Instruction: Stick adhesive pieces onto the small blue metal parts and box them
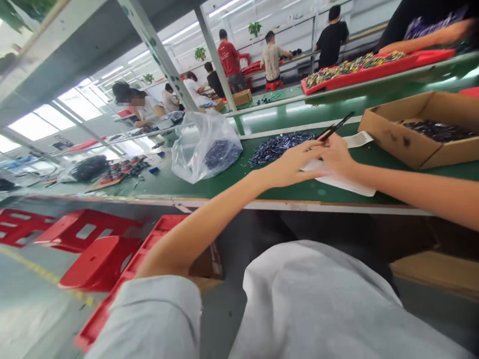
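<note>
My left hand (290, 165) and my right hand (337, 154) meet above the green worktable (224, 185), fingertips close together. In my right hand are slim black tweezers (339, 125), slanting up to the right. My left fingers are bent toward the right fingertips; whatever is between them is too small or hidden to make out. Just behind the hands lies a pile of small dark blue parts (279, 145). Under my right hand a white sheet (346, 183) is partly covered, and a white paper strip (359, 139) lies beyond it.
A cardboard box (407, 144) of dark parts stands right. Left of the pile sits a clear plastic bag (202, 149) with similar parts. A red tray (415, 61) of colourful pieces is behind, near another person's arm. Red stools (101, 262) stand on the floor. Several people work farther back.
</note>
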Tool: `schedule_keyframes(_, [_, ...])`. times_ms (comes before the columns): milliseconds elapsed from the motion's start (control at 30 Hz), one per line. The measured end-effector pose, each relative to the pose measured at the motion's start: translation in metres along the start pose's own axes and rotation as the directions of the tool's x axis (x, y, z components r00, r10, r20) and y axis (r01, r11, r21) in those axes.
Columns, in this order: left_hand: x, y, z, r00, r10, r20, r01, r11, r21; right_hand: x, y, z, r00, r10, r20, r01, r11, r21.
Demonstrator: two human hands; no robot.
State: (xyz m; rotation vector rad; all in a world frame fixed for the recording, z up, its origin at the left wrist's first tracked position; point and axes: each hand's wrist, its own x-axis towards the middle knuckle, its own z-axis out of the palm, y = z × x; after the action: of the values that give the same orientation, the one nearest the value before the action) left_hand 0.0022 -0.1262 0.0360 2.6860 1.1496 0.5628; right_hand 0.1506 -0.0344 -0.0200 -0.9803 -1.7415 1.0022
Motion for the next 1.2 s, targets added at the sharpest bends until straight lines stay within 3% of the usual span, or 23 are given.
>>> schedule_keyframes(33, [-0.030,-0.005,-0.004,0.992,-0.103,0.074,0.100,0.994,0.032,0.001,0.002,0.002,1.000,-0.015,0.006,0.015,1.000,-0.025])
schedule_keyframes(100, [-0.080,-0.014,-0.008,0.919,-0.299,0.257,0.268,0.952,0.151,0.002,0.006,0.006,0.998,-0.056,0.008,0.056,0.995,-0.084])
schedule_keyframes(167, [-0.115,-0.024,-0.003,0.833,-0.436,0.341,0.341,0.889,0.305,0.002,0.009,0.009,0.996,-0.087,-0.013,0.084,0.988,-0.132])
schedule_keyframes(200, [-0.127,-0.029,0.002,0.813,-0.473,0.341,0.348,0.863,0.367,0.002,0.011,0.011,0.994,-0.105,-0.015,0.101,0.983,-0.150])
schedule_keyframes(333, [-0.149,-0.039,0.021,0.837,-0.481,0.260,0.317,0.815,0.484,0.001,0.013,0.012,0.985,-0.171,-0.020,0.163,0.964,-0.210])
schedule_keyframes(533, [-0.141,-0.044,0.018,0.837,-0.467,0.285,0.274,0.809,0.519,0.000,0.016,0.011,0.969,-0.244,-0.019,0.232,0.941,-0.247])
schedule_keyframes(767, [-0.131,-0.057,0.006,0.830,-0.428,0.358,0.242,0.854,0.460,0.004,0.021,0.007,0.968,-0.242,-0.061,0.223,0.949,-0.224])
schedule_keyframes(1067, [-0.091,-0.067,0.004,0.935,-0.176,0.307,0.107,0.967,0.229,0.030,0.029,0.011,0.989,-0.119,-0.093,0.113,0.991,-0.065])
schedule_keyframes(1200, [-0.064,-0.094,-0.004,0.983,-0.145,0.110,0.127,0.980,0.153,0.033,0.033,0.009,0.995,-0.060,-0.077,0.063,0.997,0.038])
